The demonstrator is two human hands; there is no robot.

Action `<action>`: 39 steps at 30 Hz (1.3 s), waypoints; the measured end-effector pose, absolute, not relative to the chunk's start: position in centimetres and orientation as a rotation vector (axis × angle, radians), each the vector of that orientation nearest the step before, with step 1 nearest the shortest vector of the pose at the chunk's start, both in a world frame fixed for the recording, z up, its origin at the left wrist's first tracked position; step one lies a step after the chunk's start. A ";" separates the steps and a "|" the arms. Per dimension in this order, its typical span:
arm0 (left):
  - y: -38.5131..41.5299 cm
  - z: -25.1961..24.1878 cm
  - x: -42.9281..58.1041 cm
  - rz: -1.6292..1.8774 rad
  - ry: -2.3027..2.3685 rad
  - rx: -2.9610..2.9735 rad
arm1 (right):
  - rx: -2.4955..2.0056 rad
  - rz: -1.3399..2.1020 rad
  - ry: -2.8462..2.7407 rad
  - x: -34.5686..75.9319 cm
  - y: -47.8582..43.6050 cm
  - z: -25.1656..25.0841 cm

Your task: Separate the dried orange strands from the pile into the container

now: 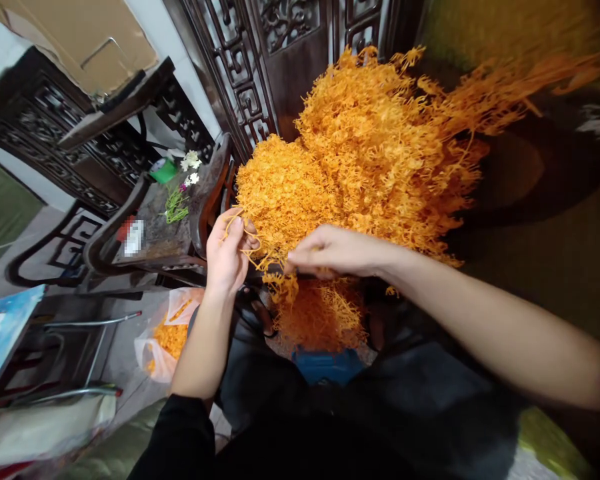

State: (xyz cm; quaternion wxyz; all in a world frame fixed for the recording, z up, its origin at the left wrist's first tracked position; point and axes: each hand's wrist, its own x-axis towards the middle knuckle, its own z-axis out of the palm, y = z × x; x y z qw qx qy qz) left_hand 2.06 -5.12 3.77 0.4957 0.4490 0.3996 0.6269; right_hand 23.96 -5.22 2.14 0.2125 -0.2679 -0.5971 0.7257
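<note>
A big heap of orange, curly, thread-like plant sprigs [375, 153] rises in front of me, with a denser rounded bunch [285, 183] at its left. My left hand [231, 250] is closed on a thin orange sprig [253, 253], its stem looping over the thumb. Just to the right, my right hand [325, 252] has its fingers pinched at the sprig's lower end, where a small orange tuft [283, 287] hangs. The right fingertips are partly hidden. Below both hands, more loose orange strands [323, 317] lie over a blue container [330, 365] between my legs.
At left stands a dark carved wooden chair [150, 230] bearing a green tape roll [163, 170], white flowers [191, 160] and green stems [176, 205]. A plastic bag [145, 353] of orange bits sits on the floor. Cardboard [90, 40] rests at upper left.
</note>
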 end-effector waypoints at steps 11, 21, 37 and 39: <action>-10.5 4.7 3.0 0.881 0.282 2.810 | -0.608 1.920 -1.260 20.4 -5.8 0.4; -7.7 4.3 -1.9 1.098 0.907 1.462 | -0.794 1.342 -1.620 23.7 -5.1 3.1; -5.5 3.6 -1.5 0.758 0.928 1.720 | -0.369 1.575 -1.965 24.8 -5.2 2.9; -6.7 3.3 1.3 0.814 0.962 1.746 | -0.413 1.586 -1.988 24.6 -5.1 2.6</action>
